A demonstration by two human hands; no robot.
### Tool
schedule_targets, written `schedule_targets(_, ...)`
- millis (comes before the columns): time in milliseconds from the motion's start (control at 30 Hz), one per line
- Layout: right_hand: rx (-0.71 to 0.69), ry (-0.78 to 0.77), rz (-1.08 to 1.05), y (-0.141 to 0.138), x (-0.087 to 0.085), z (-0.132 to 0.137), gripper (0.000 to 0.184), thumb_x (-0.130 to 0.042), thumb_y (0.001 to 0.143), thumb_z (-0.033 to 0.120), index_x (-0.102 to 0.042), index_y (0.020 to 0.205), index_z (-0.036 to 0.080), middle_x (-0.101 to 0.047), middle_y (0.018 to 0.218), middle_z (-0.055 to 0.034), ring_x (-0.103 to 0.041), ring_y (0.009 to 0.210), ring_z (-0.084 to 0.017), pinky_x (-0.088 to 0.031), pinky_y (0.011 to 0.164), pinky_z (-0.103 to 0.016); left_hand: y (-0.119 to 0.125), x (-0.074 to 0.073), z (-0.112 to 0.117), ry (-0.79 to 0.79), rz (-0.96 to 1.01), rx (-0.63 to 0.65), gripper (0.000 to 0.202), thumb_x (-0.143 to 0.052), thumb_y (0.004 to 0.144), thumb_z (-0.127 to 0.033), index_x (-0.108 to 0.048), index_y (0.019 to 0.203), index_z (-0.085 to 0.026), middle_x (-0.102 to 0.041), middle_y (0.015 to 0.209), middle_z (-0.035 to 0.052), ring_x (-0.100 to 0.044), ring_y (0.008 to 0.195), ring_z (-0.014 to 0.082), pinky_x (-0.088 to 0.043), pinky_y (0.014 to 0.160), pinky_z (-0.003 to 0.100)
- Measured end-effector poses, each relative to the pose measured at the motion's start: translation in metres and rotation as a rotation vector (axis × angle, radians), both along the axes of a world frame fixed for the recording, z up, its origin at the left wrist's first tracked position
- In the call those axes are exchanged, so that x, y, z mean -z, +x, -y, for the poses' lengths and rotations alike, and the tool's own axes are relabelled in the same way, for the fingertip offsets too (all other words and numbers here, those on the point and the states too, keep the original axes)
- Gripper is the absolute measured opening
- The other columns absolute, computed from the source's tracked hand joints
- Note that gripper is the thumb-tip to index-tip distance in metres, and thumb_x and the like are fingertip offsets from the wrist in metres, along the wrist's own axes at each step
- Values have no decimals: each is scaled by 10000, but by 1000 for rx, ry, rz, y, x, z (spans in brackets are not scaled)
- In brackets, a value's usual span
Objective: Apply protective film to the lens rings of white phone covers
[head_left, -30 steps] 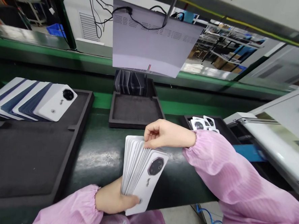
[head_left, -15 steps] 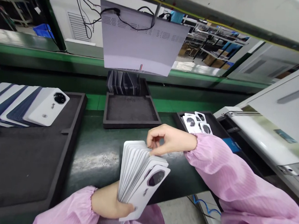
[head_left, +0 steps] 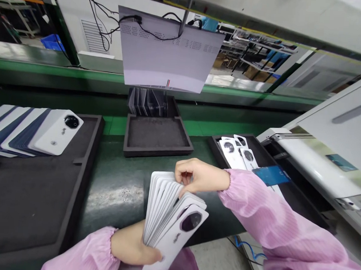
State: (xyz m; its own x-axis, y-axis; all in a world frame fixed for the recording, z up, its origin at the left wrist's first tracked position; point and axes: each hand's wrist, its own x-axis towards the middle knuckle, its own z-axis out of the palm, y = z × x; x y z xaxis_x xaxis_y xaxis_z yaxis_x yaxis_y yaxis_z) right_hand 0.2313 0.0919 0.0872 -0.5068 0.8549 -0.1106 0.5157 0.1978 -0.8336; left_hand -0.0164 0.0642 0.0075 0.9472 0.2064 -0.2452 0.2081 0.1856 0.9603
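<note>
A fanned stack of white phone back covers (head_left: pixel 174 236) is gripped near its lower end by my left hand (head_left: pixel 138 246), thumb across the front cover. That front cover has a dark octagonal camera area near its top. My right hand (head_left: pixel 196 174) is at the top edges of the stack, its fingers curled and its thumb tip at a gap between the covers. The covers spread apart at the top and lie close together at the bottom. My left fingers behind the stack are hidden.
At left, a dark foam tray (head_left: pixel 86 178) holds a row of white and dark blue covers (head_left: pixel 55 131). A smaller tray (head_left: pixel 158 152) with dark panels (head_left: pixel 147 102) stands ahead, below a monitor (head_left: pixel 169 53). White covers (head_left: pixel 233 152) and a blue piece (head_left: pixel 271 175) lie at right, beside a white machine (head_left: pixel 319 160).
The gap in the fanned stack has widened, and the front covers lean further right. My right hand has shifted slightly left and down along the top edges. My left hand keeps its grip.
</note>
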Motion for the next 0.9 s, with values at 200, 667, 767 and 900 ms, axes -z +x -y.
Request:
schedule_targets(200, 80, -131, -178, 0, -2, -6, 229, -751, 619, 323, -619, 606, 136, -586, 671, 2, -559, 588, -95, -480, 559, -221, -2, 6, -1, -139, 83, -23, 324, -656, 686, -208, -595, 999, -153, -655, 930, 67, -612, 877, 223, -496, 779, 356)
schedule_targets(667, 892, 150, -628, 49, 49, -59, 360, -689, 593, 494, -484, 686, 213, -510, 579, 49, -480, 511, -97, -419, 523, -251, -17, 9, -9, -207, 25, -309, 435, -719, 663, -401, -632, 984, -120, -684, 887, 101, -630, 815, 231, -499, 668, 304)
schedule_targets(767, 872, 107, -667, 53, 47, -56, 371, -716, 577, 480, -484, 699, 217, -512, 581, 55, -484, 512, -93, -420, 519, -242, -16, 8, -9, -197, 58, -278, 411, -713, 674, -376, -627, 994, -133, -681, 898, 91, -628, 821, 228, -501, 672, 307)
schedule_targets(900, 791, -37, -631, 60, 40, -58, 323, -713, 645, 424, -512, 685, 174, -530, 570, 47, -486, 487, -77, -416, 493, -224, -14, 8, -7, -217, 74, -189, 390, -717, 668, -353, -636, 985, -140, -681, 885, 78, -627, 811, 222, -503, 668, 307)
